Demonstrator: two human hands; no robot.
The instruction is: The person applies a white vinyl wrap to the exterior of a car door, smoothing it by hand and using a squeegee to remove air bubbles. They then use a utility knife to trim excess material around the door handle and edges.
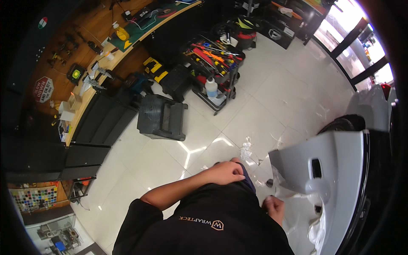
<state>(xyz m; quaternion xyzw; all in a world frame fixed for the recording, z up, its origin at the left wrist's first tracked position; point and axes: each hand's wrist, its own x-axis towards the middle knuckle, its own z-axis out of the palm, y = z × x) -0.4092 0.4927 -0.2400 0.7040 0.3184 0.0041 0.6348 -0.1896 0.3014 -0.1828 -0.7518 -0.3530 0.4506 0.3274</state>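
My left hand (229, 173) is in front of my dark shorts, at the upper thigh, its fingers curled in; whatever might be inside them is hidden. Lower down on the right side, my right hand (274, 208) is closed beside the silver-grey car body panel (340, 165). Its fingertips are too small to show what, if anything, they pinch. The panel curves along my right and has a dark rectangular opening. Whitish crumpled film (316, 231) hangs along its near edge. More crumpled white film (245, 151) lies on the tiled floor ahead of me.
A black plastic step stool (161, 119) stands ahead to the left. Beyond it is a tool cart (214, 63) carrying screwdrivers, pliers and a spray bottle (211, 87). A wooden workbench (95, 80) with black drawers curves along the left. A car tyre (344, 123) shows past the panel.
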